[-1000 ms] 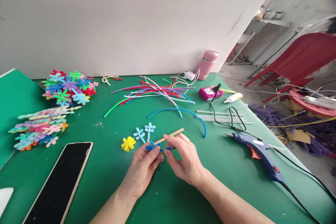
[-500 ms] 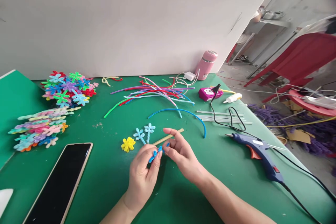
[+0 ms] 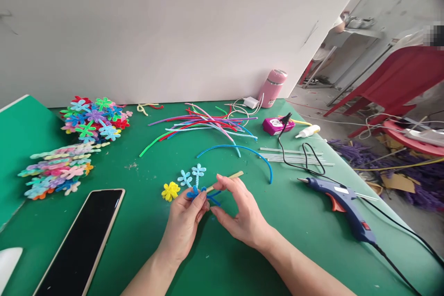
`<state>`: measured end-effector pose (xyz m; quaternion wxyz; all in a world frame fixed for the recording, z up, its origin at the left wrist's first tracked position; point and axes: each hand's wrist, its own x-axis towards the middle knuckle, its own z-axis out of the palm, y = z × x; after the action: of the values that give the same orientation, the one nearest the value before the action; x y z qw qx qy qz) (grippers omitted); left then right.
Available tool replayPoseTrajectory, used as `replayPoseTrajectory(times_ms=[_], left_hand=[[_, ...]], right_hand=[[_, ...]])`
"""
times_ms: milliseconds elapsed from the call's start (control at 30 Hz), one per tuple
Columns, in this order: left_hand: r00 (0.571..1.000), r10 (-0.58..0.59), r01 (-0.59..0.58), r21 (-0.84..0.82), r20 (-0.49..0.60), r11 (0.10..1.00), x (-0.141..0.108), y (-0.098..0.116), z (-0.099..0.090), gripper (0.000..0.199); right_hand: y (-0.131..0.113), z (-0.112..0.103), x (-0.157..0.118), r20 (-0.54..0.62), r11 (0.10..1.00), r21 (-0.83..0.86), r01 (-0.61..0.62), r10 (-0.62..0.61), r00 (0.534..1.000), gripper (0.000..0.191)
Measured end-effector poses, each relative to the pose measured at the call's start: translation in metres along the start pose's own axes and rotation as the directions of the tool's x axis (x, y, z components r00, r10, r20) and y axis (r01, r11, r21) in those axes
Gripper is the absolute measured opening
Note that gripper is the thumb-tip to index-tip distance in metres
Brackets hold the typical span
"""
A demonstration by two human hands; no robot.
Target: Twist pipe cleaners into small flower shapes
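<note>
Pinched between the thumb and fingers of my left hand (image 3: 185, 222) is a blue pipe cleaner (image 3: 213, 195), bent into small loops, with two loose ends pointing right. Part of it is covered by the thumb. My right hand (image 3: 246, 212) hovers just right of those ends, thumb and forefinger apart around them with a gap. Behind the hands lies a thin tan stick (image 3: 229, 179), partly hidden. Two light blue pipe-cleaner flowers (image 3: 199, 170) and a yellow flower (image 3: 170, 191) rest just beyond my left hand.
Loose pipe cleaners (image 3: 208, 125) spread across the back of the green table. Finished flowers (image 3: 93, 118) pile up at left, above a phone (image 3: 79, 240). On the right are a glue gun (image 3: 342, 201), clear glue sticks (image 3: 291, 157), a purple box (image 3: 274, 126) and a pink bottle (image 3: 273, 88).
My left hand has turned, bringing the looped part leftward and the two loose ends into sight. My right thumb and forefinger have spread apart and come off the blue pipe cleaner.
</note>
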<state>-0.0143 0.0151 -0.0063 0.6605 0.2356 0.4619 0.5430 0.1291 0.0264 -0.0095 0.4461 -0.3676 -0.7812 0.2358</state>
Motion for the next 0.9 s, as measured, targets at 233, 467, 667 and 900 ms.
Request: replayPoseTrajectory(times_ms=[233, 467, 667, 900], left_hand=[[0.994, -0.086, 0.087, -0.007, 0.074, 0.996, -0.004, 0.003, 0.003, 0.011], [0.994, -0.031, 0.020, 0.102, 0.103, 0.995, -0.003, -0.003, -0.002, 0.008], [0.990, 0.080, -0.103, 0.224, 0.112, 0.969, -0.005, -0.005, -0.001, 0.013], [0.955, 0.260, -0.296, 0.442, 0.142, 0.847, -0.010, 0.001, 0.006, 0.018]], right_hand=[[0.003, 0.000, 0.002, -0.015, 0.976, -0.150, 0.156, -0.160, 0.987, 0.057], [0.000, 0.001, 0.000, -0.015, 0.994, -0.053, 0.097, -0.098, 0.995, 0.051], [-0.004, 0.002, -0.003, 0.059, 0.957, 0.215, -0.193, 0.185, 0.981, 0.043], [-0.010, 0.005, 0.004, 0.179, 0.580, 0.674, -0.457, 0.472, 0.863, 0.041]])
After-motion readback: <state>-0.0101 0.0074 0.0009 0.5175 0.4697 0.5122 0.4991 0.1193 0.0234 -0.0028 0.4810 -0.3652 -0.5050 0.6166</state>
